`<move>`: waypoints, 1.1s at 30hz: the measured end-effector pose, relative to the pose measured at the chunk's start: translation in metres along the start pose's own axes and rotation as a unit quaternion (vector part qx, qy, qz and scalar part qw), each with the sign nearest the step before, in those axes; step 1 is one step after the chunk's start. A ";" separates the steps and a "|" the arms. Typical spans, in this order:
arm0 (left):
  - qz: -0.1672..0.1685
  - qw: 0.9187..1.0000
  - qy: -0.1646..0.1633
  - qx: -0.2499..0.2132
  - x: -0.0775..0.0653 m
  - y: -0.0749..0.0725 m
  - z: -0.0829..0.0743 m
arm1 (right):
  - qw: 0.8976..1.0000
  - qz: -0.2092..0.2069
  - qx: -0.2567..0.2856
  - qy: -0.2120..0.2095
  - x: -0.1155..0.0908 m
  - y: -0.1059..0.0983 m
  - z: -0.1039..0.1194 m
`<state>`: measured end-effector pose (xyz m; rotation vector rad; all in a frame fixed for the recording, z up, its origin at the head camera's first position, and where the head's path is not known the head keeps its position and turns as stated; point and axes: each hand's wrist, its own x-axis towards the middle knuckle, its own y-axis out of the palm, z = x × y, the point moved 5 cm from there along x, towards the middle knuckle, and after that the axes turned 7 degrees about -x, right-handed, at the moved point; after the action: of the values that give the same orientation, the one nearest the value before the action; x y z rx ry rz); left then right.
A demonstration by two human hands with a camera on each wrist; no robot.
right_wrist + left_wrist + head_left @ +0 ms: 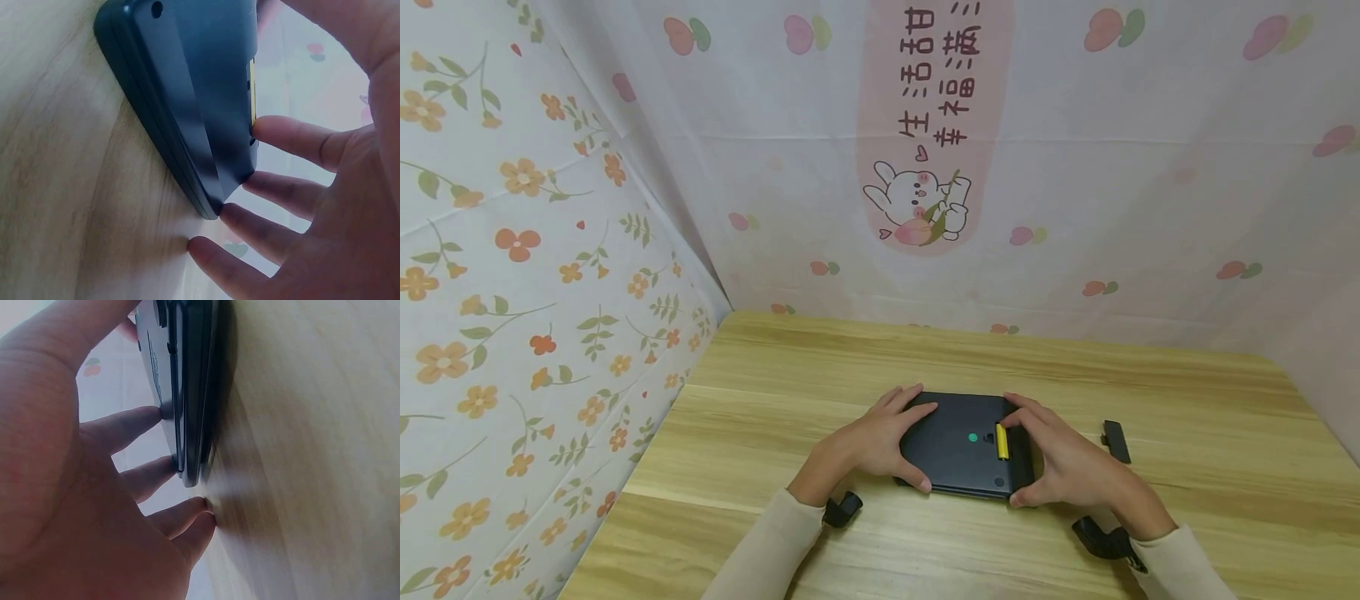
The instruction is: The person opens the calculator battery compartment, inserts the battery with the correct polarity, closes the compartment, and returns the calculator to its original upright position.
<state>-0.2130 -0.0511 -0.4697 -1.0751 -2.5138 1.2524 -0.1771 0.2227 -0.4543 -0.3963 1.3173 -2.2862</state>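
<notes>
While I watch from a distance, the left hand [880, 439] grips one end of a black device [955, 442] between thumb and fingers; the device lies on the wooden table [760, 400]. The right hand [1069, 467] grips the other end, index fingertip at a yellow battery [1002, 443] in the uncovered compartment [1010, 450]; I see a small black cover [1117, 442] lying apart, right of that hand.
</notes>
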 end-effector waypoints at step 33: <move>0.003 1.000 -0.004 -0.003 0.001 0.000 0.000 | 1.000 0.007 0.008 0.009 -0.001 0.002 -0.004</move>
<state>-0.2142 -0.0505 -0.4697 -1.0826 -2.5250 1.2537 -0.1773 0.2252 -0.4581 -0.3600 1.3052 -2.2926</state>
